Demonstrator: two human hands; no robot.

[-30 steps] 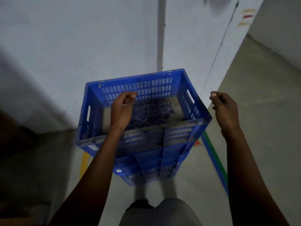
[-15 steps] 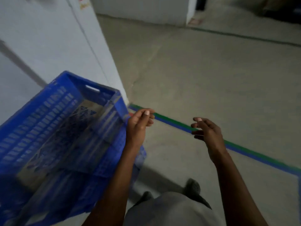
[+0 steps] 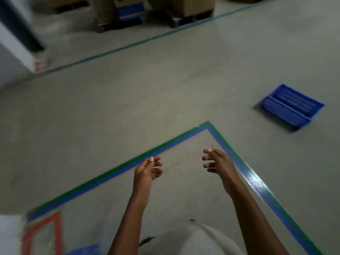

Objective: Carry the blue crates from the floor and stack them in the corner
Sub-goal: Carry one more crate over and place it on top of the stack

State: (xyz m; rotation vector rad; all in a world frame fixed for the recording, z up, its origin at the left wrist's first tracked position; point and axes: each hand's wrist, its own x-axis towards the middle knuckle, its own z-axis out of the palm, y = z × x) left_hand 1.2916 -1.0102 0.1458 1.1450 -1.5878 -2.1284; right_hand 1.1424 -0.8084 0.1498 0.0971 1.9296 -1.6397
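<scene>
A blue crate [image 3: 290, 106] lies alone on the grey floor at the right, some way ahead of me. My left hand [image 3: 147, 172] and my right hand [image 3: 218, 163] hang in front of me with fingers loosely apart, and neither holds anything. Both hands are well short of the crate, above the taped corner on the floor. A sliver of blue [image 3: 82, 252] shows at the bottom edge; I cannot tell what it is. The stack of crates is out of view.
Blue and green floor tape [image 3: 207, 126] forms a corner just ahead of my hands. A red taped rectangle [image 3: 42, 234] marks the floor at the lower left. Cardboard boxes on pallets [image 3: 180, 8] stand along the far side. A white wall corner [image 3: 16, 52] juts in at the upper left.
My view has swung right, away from the stacked crates by the wall toward the open floor. Both hands came off the stack and stay empty. A lone crate has come into sight.
</scene>
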